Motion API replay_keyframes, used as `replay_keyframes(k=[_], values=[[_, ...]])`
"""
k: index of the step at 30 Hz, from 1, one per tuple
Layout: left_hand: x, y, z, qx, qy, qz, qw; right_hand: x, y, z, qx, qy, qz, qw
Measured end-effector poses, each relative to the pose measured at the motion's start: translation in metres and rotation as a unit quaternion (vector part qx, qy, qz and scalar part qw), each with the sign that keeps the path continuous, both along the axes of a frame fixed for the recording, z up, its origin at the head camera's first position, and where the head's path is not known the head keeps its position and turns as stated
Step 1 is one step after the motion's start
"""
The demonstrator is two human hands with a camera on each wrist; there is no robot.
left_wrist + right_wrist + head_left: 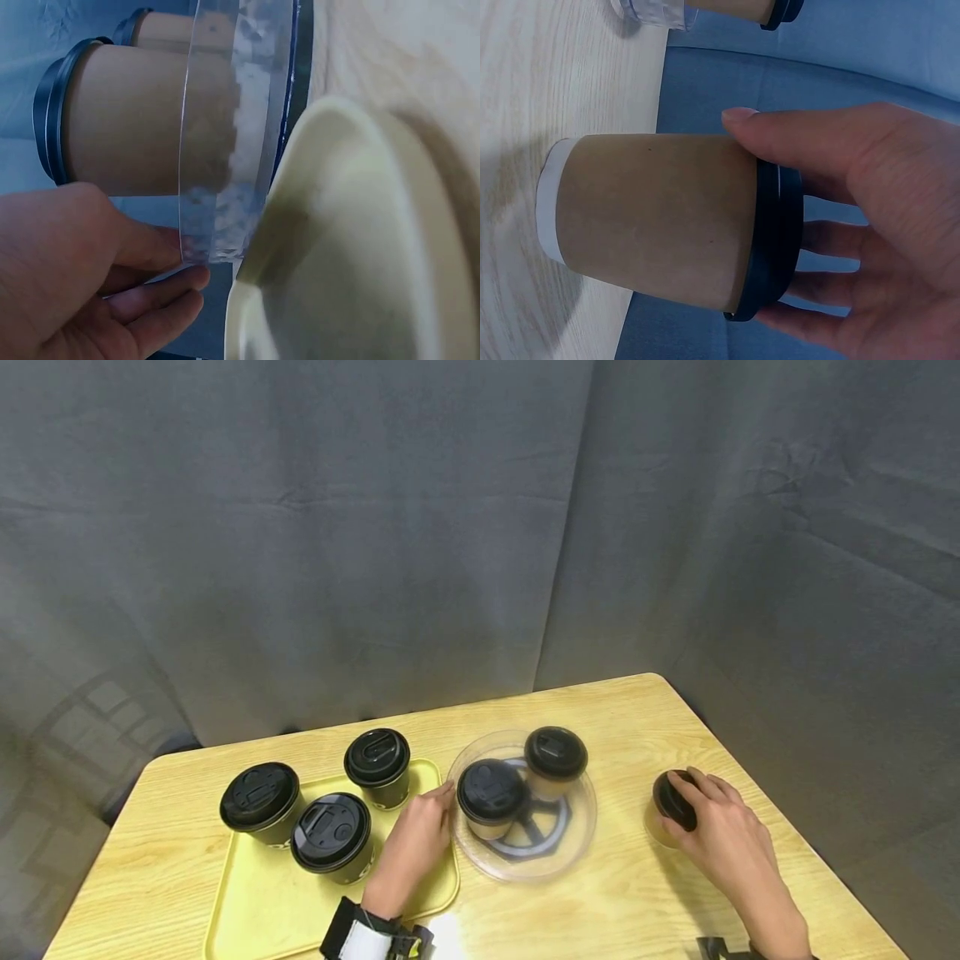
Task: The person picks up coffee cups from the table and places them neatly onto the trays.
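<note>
My right hand [723,822] holds a brown paper coffee cup [652,217] by its black lid [772,240], thumb on one side and fingers on the other. The cup's white base is at or just above the wooden table; I cannot tell if it touches. At the left edge of a clear round turntable [577,852], my left hand [416,839] pinches the low see-through wall [217,225]. On that turntable stand two lidded cups, a nearer cup [491,797] and a farther cup [555,760]. Grey spokes show through its floor.
A yellow tray [262,902] lies to the left under my left forearm. Three black-lidded cups stand on or at it: a left cup [262,802], a middle cup [333,835] and a back cup [378,768]. Grey curtains [375,543] hang behind the wooden table [615,718].
</note>
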State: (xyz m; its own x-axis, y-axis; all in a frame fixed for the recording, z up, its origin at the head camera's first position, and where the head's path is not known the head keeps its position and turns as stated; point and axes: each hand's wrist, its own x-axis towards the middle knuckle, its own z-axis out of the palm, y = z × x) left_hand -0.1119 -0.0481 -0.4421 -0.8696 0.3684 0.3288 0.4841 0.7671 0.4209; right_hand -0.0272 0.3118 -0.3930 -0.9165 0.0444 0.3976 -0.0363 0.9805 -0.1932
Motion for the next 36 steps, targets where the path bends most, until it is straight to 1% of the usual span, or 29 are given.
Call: replay_keyframes(k=[3, 8, 16, 19, 22, 26, 28, 33, 36], values=[[-0.004, 0.000, -0.001, 0.009, -0.011, -0.002, 0.9999, -0.001, 0.000, 0.000, -0.001, 0.001, 0.000, 1.000], [-0.010, 0.000, -0.003, 0.026, -0.026, -0.001, 0.9993, -0.001, -0.002, 0.000, -0.006, -0.001, -0.012, 1.000], [-0.014, 0.001, -0.005, 0.030, -0.014, -0.005, 0.9994, -0.003, -0.003, 0.002, -0.004, 0.005, -0.009, 1.000], [-0.014, 0.001, -0.004, 0.033, -0.010, -0.010, 0.9994, -0.002, -0.009, 0.006, -0.010, 0.004, -0.009, 1.000], [-0.014, 0.001, -0.003, 0.036, -0.006, -0.014, 0.9992, 0.000, -0.020, 0.016, -0.022, 0.030, 0.001, 0.999], [-0.015, 0.001, -0.002, 0.040, -0.001, -0.017, 0.9990, 0.001, -0.041, 0.031, -0.030, 0.088, 0.031, 0.995], [-0.015, 0.001, -0.002, 0.043, -0.005, -0.018, 0.9989, 0.001, -0.050, 0.037, -0.030, 0.107, 0.044, 0.993], [-0.016, 0.001, -0.004, 0.044, -0.009, -0.023, 0.9987, 0.000, -0.065, 0.043, -0.030, 0.126, 0.070, 0.989], [-0.017, 0.001, -0.005, 0.044, -0.008, -0.023, 0.9987, 0.000, -0.073, 0.044, -0.029, 0.123, 0.080, 0.989]])
